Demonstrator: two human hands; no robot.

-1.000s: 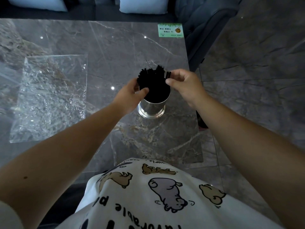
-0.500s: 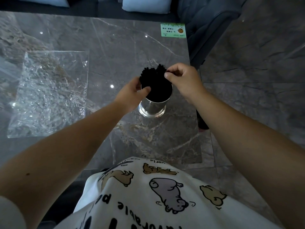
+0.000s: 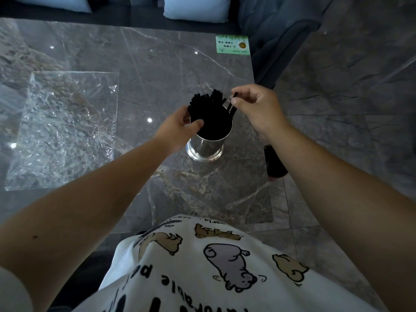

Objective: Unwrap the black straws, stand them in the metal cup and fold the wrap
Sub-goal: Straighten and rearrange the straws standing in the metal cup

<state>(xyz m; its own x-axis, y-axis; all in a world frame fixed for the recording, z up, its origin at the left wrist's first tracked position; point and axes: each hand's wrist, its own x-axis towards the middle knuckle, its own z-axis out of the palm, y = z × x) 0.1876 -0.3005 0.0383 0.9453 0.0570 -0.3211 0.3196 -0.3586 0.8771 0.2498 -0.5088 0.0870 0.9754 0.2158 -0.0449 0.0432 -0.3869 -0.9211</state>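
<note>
straws [image 3: 208, 113], black and bunched, stand in the metal cup [image 3: 206, 148] on the grey marble desk [image 3: 157, 64], their tops fanning out above the rim and leaning away from the person. left hand [image 3: 177, 129] is at the cup's left side, thumb laid over the near rim against the bunch and the other fingers curled round the far left of the straws, so it holds the bundle in place. right hand [image 3: 258, 109] is at the upper right of the cup, its thumb and forefinger closed in a narrow pinch on the tops of one or two straws that stand a little apart from the bunch at the right edge; the remaining fingers are curled in loosely. cup sits upright near the right part of the desk, its shiny wall showing below the hands.

clear plastic wrap [image 3: 65, 129] lies flat and crinkled on the left part of the desk, well apart from the cup and unfolded. a small green card [image 3: 233, 45] lies at the far right corner of the desk. light cushions [image 3: 195, 7] show on a dark sofa beyond the far edge. person's white shirt [image 3: 202, 266] with cartoon animals fills the bottom of the view.
</note>
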